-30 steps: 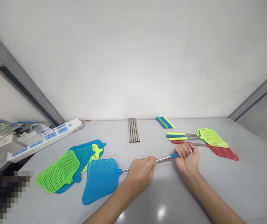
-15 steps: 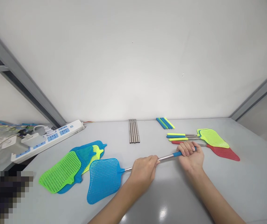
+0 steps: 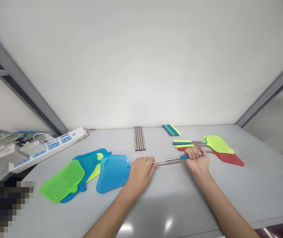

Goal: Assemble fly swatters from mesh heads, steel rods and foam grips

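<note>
In the head view, with clock directions taken from its centre, a fly swatter [image 3: 114,172] with blue perforated plastic head, slim silvery metal shaft [image 3: 167,160] and blue tubular grip [image 3: 184,157] is held crosswise over the grey worktop [image 3: 171,201], between five and six o'clock. Near the head, the shaft is clasped by the left hand [image 3: 141,173] at six; the grip is clenched in the right hand [image 3: 196,159] at four. Green, blue and yellow perforated heads [image 3: 64,180] are piled at eight, bare metal tubes [image 3: 140,138] are lined up at six, and short coloured rods [image 3: 171,130] and swatters with yellow and red heads [image 3: 219,145] are laid between three and four.
</note>
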A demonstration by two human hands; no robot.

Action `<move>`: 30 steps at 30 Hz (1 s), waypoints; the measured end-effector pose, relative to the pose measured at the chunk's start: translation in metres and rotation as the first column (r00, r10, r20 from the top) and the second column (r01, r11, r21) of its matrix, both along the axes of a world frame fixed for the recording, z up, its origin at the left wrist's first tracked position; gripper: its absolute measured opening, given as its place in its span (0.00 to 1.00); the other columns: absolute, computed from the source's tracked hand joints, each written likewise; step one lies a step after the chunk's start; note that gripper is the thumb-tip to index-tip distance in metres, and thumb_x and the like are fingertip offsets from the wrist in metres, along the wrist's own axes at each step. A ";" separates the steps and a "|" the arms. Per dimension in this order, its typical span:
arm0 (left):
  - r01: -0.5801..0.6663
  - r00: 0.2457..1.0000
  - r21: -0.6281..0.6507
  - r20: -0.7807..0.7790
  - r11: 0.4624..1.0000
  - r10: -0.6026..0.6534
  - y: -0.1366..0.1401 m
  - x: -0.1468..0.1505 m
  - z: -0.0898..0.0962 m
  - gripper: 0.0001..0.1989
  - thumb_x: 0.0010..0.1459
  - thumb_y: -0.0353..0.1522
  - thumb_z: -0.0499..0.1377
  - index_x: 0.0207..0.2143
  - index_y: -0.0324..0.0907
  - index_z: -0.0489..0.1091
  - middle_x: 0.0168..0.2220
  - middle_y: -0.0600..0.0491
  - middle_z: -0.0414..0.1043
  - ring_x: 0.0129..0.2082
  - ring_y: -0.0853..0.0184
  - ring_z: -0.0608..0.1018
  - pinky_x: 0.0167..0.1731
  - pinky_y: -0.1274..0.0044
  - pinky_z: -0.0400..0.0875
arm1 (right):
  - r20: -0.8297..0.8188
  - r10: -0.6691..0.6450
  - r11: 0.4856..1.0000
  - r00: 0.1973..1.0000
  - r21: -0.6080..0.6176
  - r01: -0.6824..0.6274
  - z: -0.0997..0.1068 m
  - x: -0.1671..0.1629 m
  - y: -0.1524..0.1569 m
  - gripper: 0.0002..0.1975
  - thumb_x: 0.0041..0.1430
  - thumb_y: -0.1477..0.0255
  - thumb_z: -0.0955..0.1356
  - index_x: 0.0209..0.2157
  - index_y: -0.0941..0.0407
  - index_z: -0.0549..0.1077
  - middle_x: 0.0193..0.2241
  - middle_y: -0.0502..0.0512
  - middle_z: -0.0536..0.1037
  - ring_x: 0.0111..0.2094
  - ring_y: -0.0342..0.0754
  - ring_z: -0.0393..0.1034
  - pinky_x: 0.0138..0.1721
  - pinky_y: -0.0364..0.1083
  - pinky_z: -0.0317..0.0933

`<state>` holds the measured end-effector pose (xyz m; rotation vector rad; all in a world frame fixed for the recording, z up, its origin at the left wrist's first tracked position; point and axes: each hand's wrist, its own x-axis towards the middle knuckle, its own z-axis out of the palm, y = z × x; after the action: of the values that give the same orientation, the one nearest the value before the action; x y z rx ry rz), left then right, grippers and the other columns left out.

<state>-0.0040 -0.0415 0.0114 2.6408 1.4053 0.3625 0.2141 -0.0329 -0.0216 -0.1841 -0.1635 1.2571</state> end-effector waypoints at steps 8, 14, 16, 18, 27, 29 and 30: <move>-0.016 1.000 0.015 -0.024 1.000 0.016 0.003 -0.001 0.000 0.17 0.59 0.36 0.38 0.29 0.41 0.63 0.29 0.52 0.69 0.30 0.67 0.70 0.29 0.77 0.58 | -0.043 -0.049 0.999 0.998 -0.020 0.049 -0.004 0.013 0.005 0.14 0.43 0.77 0.58 0.15 0.56 0.43 0.10 0.42 0.41 0.10 0.37 0.40 0.12 0.39 0.45; 0.010 0.998 0.008 -0.063 1.000 -0.009 -0.002 0.001 -0.003 0.16 0.60 0.34 0.38 0.28 0.41 0.62 0.27 0.54 0.69 0.28 0.67 0.71 0.26 0.77 0.57 | -0.027 -0.021 1.000 0.999 0.006 0.021 -0.007 0.013 0.005 0.14 0.43 0.77 0.58 0.15 0.56 0.43 0.10 0.42 0.40 0.10 0.37 0.40 0.12 0.39 0.45; -0.006 0.998 -0.005 -0.068 1.000 0.006 -0.004 0.001 -0.004 0.16 0.60 0.34 0.38 0.28 0.42 0.62 0.27 0.54 0.70 0.28 0.67 0.72 0.26 0.77 0.57 | -0.035 -0.015 1.000 0.999 0.003 0.016 -0.008 0.013 0.004 0.14 0.43 0.77 0.58 0.15 0.56 0.43 0.10 0.42 0.39 0.10 0.38 0.40 0.11 0.39 0.44; -0.028 0.997 -0.013 -0.076 1.000 0.027 -0.006 0.001 -0.003 0.16 0.60 0.34 0.38 0.28 0.42 0.62 0.28 0.54 0.70 0.29 0.67 0.72 0.26 0.77 0.57 | -0.043 -0.016 1.000 0.999 -0.006 0.016 -0.009 0.012 0.004 0.14 0.43 0.77 0.57 0.14 0.56 0.43 0.10 0.42 0.39 0.10 0.38 0.39 0.11 0.39 0.44; -0.045 0.991 -0.034 -0.131 0.998 0.040 -0.009 0.002 -0.006 0.16 0.59 0.34 0.38 0.29 0.42 0.63 0.28 0.53 0.70 0.27 0.66 0.72 0.24 0.77 0.56 | -0.079 -0.034 0.995 0.996 -0.091 0.027 -0.009 0.005 0.005 0.13 0.43 0.77 0.57 0.15 0.56 0.42 0.11 0.42 0.39 0.11 0.38 0.36 0.10 0.39 0.41; -0.054 0.991 -0.023 -0.124 0.998 0.051 -0.009 0.002 -0.006 0.16 0.59 0.34 0.38 0.29 0.42 0.62 0.27 0.53 0.70 0.27 0.65 0.72 0.23 0.77 0.55 | -0.102 -0.040 0.993 0.994 -0.112 0.029 -0.009 0.004 0.004 0.13 0.43 0.77 0.57 0.15 0.56 0.42 0.11 0.42 0.39 0.11 0.38 0.36 0.10 0.40 0.41; -0.061 0.992 -0.016 -0.112 0.998 0.059 -0.009 0.002 -0.005 0.15 0.59 0.34 0.38 0.30 0.42 0.61 0.27 0.53 0.70 0.26 0.65 0.72 0.22 0.77 0.55 | -0.113 -0.044 0.992 0.993 -0.120 0.030 -0.008 0.003 0.003 0.13 0.43 0.77 0.57 0.15 0.56 0.42 0.11 0.42 0.39 0.11 0.38 0.36 0.10 0.40 0.41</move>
<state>-0.0019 -0.0508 0.0061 2.6450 1.5155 0.2089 0.2171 -0.0294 -0.0300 -0.2154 0.0141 1.2378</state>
